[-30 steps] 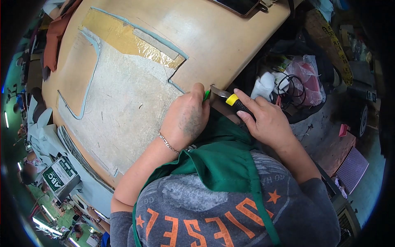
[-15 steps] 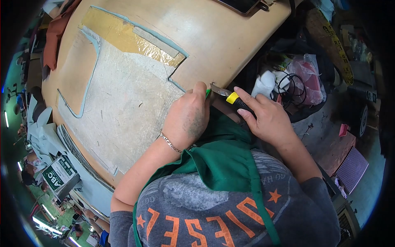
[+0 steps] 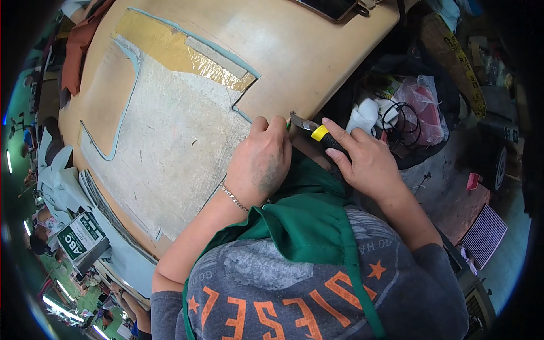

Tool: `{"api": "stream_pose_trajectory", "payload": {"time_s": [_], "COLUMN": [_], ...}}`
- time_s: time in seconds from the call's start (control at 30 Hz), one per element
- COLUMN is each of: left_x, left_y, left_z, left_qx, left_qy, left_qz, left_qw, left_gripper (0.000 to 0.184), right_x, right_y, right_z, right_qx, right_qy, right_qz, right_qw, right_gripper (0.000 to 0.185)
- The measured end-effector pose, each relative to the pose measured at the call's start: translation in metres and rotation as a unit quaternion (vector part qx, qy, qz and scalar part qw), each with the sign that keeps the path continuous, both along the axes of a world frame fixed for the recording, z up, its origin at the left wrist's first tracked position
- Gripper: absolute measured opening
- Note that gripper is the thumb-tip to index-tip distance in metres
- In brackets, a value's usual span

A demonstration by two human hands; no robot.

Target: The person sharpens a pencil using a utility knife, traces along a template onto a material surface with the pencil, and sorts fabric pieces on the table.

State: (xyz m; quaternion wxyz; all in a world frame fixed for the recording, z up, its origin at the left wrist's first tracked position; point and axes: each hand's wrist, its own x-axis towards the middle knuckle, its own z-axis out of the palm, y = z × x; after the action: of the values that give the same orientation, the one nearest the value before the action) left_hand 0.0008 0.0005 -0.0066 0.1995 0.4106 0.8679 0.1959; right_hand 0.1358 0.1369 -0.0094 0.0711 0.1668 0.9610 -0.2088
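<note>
My right hand point(image 3: 365, 161) is wrapped round a box cutter point(image 3: 321, 134) with a black and yellow handle. Its bare metal blade points left, at the fingertips of my left hand point(image 3: 262, 158). Those fingers are pinched on a thin green pencil-like stick point(image 3: 289, 123), mostly hidden by the hand; its tip is at the blade. Both hands are close to the table's near edge. Beside my left hand lies a large pale grey template point(image 3: 175, 130) with a cut-out, brown tape along its top and blue-grey material showing at its edges.
A phone-like dark device point(image 3: 331, 7) lies at the table's point(image 3: 294, 62) far edge. Right of the table, a bag holds white cloth point(image 3: 362, 116), black cable and pink plastic. An ABC box point(image 3: 82, 238) and grey sheets point(image 3: 113, 221) are at left. Another person's arm point(image 3: 133, 309) shows lower left.
The fingers of my left hand have shifted slightly, and less of the green stick shows. The blade has turned a little against its tip. My right hand stays nearly in place.
</note>
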Motion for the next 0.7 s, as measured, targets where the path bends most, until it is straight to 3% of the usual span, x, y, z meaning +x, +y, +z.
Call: {"api": "stream_pose_trajectory", "payload": {"time_s": [0.27, 0.47, 0.7], "left_x": [0.0009, -0.0004, -0.0013], "left_y": [0.0007, 0.0002, -0.0007], "left_z": [0.0023, 0.0010, 0.0009], "left_qx": [-0.016, -0.019, -0.010], "left_qy": [0.018, 0.026, 0.007], "left_qz": [0.007, 0.001, 0.006], "left_qw": [1.000, 0.999, 1.000], "left_gripper": [0.010, 0.012, 0.014], "right_x": [0.0034, 0.0017, 0.0032], "right_y": [-0.0059, -0.0019, -0.0019], "right_z": [0.0003, -0.0002, 0.0003], "right_qx": [-0.033, 0.009, -0.046], "right_qy": [0.022, 0.016, 0.016], "right_qz": [-0.006, -0.005, -0.009], "right_qw": [0.999, 1.000, 0.999], "right_gripper": [0.045, 0.045, 0.046]}}
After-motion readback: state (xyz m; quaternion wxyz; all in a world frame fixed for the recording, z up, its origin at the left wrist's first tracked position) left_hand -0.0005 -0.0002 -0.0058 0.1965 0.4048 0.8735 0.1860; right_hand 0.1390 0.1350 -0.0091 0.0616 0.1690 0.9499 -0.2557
